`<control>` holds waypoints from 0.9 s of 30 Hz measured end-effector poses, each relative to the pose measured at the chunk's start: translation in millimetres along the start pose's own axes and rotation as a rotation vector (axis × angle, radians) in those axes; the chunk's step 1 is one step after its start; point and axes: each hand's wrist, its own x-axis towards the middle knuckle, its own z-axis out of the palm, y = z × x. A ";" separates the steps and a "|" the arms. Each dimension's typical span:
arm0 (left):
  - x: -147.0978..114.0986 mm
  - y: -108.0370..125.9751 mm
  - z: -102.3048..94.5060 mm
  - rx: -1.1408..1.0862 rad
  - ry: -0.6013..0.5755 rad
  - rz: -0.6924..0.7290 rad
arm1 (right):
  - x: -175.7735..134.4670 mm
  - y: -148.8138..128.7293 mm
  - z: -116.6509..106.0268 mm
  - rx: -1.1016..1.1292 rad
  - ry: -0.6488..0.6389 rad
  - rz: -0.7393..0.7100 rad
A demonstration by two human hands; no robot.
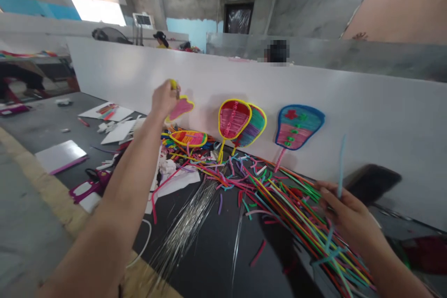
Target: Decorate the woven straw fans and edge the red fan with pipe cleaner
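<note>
blue pipe cleaner [342, 160] in the pinch of the right grip [351, 216], tip above

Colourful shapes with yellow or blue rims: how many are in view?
5: a pink one by the left hand, an orange one below it, a red-and-pink one overlapping a green-and-purple one, and a blue-rimmed one at right. More may be hidden in the clutter.

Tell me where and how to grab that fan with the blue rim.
Pinch its thin pink handle, high up near the blade, probably best from the front: the blue-rimmed fan leans against the white panel, and loose stems crowd the handle's foot.
</note>
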 end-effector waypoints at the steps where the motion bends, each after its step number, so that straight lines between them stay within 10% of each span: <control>1: -2.5 5.9 -9.3 -0.094 0.070 -0.001 | -5.8 -2.0 1.9 0.013 -0.014 0.015; 4: -20.9 24.4 -26.8 -0.729 0.219 -0.074 | -20.5 -4.1 10.2 0.074 -0.045 0.072; 8: -64.6 49.1 -20.2 -1.367 0.046 -0.267 | -32.3 -3.5 26.7 0.211 -0.082 0.079; 18: -188.7 101.3 59.3 -1.503 -0.366 -0.511 | -56.5 4.3 53.4 0.496 -0.103 0.022; 27: -211.3 92.7 30.4 -1.548 -0.948 -0.418 | -67.9 42.2 -8.0 0.315 -0.151 0.000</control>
